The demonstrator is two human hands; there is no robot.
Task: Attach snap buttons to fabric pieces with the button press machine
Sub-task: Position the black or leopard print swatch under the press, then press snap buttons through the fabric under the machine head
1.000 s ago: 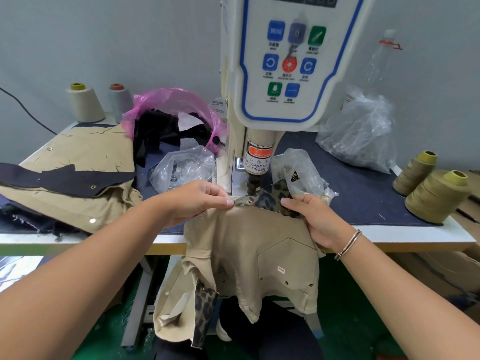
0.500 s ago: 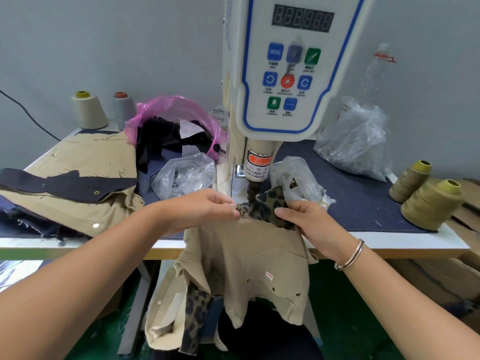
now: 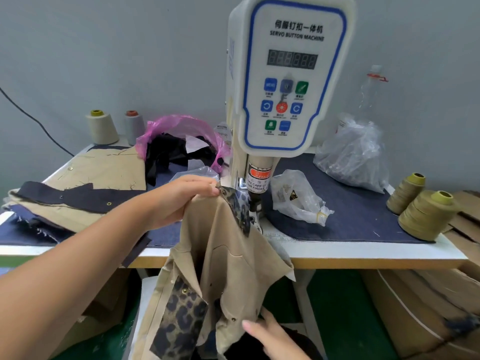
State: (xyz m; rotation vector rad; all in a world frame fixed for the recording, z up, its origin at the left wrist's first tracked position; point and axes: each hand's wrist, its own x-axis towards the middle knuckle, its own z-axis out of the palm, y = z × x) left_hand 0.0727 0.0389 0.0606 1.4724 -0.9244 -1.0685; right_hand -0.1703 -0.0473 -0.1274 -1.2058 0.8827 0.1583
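Beside the button press machine (image 3: 285, 81), your left hand (image 3: 181, 196) pinched the tan garment (image 3: 228, 255) by its leopard-trimmed edge while your right hand (image 3: 270, 336), fingers seemingly straight, touched its hanging hem, likely repositioning it; next, seat the edge under the press head.

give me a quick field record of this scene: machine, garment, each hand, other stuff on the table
machine: white servo button machine, display dark
garment: tan garment with leopard trim, hanging off the table edge beside the press head
left hand: left hand pinches the garment's top edge
right hand: right hand low, fingers straight, touching the hem
other: pink bag, clear bags, olive thread cones, tan fabric pile
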